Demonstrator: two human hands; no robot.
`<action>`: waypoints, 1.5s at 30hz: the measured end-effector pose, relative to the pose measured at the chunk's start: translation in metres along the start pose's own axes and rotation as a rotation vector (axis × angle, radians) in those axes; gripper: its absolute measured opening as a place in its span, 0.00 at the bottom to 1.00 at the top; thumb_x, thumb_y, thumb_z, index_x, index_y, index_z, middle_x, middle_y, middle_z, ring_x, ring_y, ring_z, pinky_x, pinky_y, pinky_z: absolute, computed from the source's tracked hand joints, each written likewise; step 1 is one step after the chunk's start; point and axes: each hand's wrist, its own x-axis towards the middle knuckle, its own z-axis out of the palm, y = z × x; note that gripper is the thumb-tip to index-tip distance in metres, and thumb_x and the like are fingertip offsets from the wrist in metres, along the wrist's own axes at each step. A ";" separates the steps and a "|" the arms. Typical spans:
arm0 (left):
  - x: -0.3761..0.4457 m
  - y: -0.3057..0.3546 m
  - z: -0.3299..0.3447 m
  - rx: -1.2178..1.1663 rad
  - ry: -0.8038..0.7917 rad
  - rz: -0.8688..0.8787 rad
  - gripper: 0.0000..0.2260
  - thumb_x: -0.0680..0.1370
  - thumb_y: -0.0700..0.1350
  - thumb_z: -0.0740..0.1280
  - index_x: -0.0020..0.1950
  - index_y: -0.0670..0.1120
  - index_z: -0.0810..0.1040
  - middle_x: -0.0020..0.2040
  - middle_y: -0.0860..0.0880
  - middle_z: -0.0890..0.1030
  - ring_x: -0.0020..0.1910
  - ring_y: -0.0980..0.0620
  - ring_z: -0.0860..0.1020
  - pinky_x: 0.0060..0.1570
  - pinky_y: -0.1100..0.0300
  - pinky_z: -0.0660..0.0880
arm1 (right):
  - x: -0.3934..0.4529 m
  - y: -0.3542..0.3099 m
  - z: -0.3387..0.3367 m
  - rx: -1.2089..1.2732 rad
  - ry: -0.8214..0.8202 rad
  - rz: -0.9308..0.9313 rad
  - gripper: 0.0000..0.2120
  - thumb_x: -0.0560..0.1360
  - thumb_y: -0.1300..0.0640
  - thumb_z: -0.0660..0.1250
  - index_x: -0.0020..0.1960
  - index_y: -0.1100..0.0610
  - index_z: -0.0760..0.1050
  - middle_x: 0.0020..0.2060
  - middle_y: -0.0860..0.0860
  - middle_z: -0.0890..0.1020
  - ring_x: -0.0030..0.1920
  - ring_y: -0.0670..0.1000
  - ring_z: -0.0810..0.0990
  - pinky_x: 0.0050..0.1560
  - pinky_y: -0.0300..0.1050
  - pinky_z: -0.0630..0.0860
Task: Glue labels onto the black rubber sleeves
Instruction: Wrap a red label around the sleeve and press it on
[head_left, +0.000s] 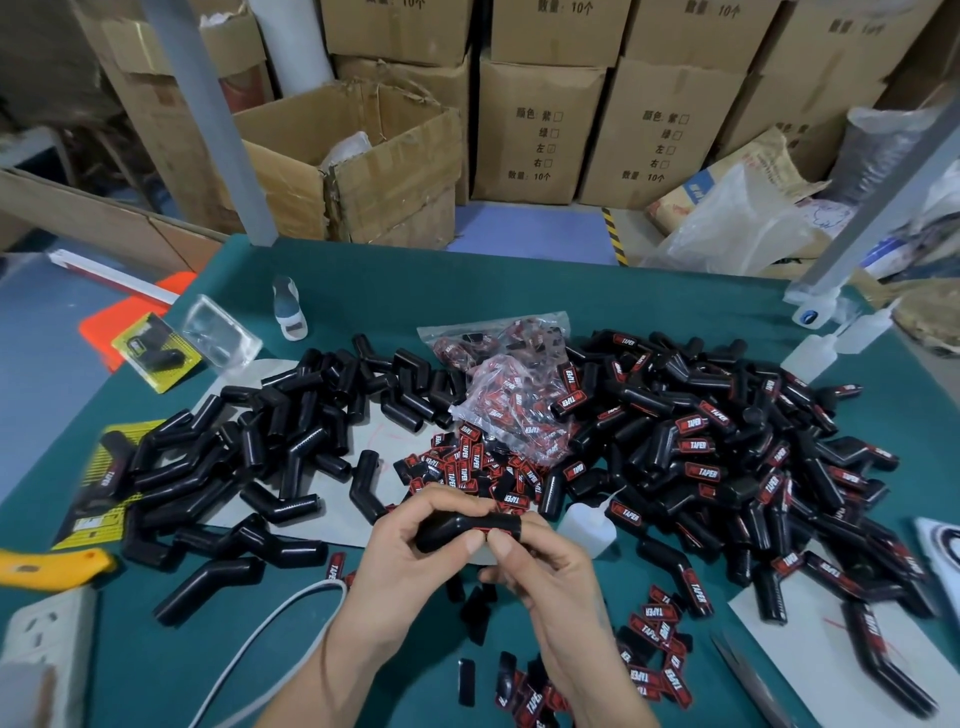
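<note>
On the green felt table (363, 291), the left hand (410, 551) grips a bent black rubber sleeve (457, 530); the right hand (540, 566) pinches its red-and-black label (493, 531), which could set crooked if those fingers slip.

2 bare forearms; left hand (415, 551), right hand (540, 566); no sleeves, gloves or rings visible.

**Around the bench**

Behind the green table (675, 291) we see stacked cardboard boxes (537, 130) printed with checklists, and one open, torn box (358, 156) at the left. A crumpled clear plastic bag (737, 228) lies on the floor at the right. On the table's left we find a yellow retail card (156, 351), an empty clear blister shell (221, 332), an orange sheet (104, 327) and a yellow knife handle (52, 566). A white power strip (47, 629) sits at the near left corner, its cord (270, 639) curving across the cloth. Scissors (748, 680) lie at the lower right.
</note>
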 end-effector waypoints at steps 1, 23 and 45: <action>0.000 0.000 0.000 -0.013 0.001 -0.007 0.08 0.74 0.44 0.76 0.53 0.50 0.86 0.56 0.43 0.85 0.58 0.45 0.83 0.59 0.58 0.78 | 0.000 0.000 0.000 0.000 -0.006 -0.001 0.21 0.72 0.42 0.79 0.56 0.57 0.87 0.49 0.50 0.83 0.40 0.42 0.79 0.51 0.50 0.82; 0.000 -0.002 -0.002 0.022 0.033 -0.021 0.10 0.73 0.47 0.77 0.53 0.47 0.88 0.55 0.42 0.84 0.58 0.43 0.82 0.60 0.56 0.78 | -0.001 0.002 0.007 -0.135 0.038 -0.023 0.23 0.73 0.37 0.75 0.59 0.52 0.86 0.52 0.50 0.82 0.41 0.46 0.80 0.52 0.47 0.82; 0.001 -0.006 -0.007 0.030 0.005 -0.031 0.08 0.74 0.46 0.77 0.53 0.49 0.88 0.53 0.47 0.84 0.58 0.47 0.82 0.60 0.58 0.77 | -0.001 -0.009 0.005 -0.163 -0.003 -0.068 0.10 0.79 0.46 0.69 0.42 0.42 0.86 0.39 0.39 0.77 0.42 0.45 0.77 0.48 0.40 0.80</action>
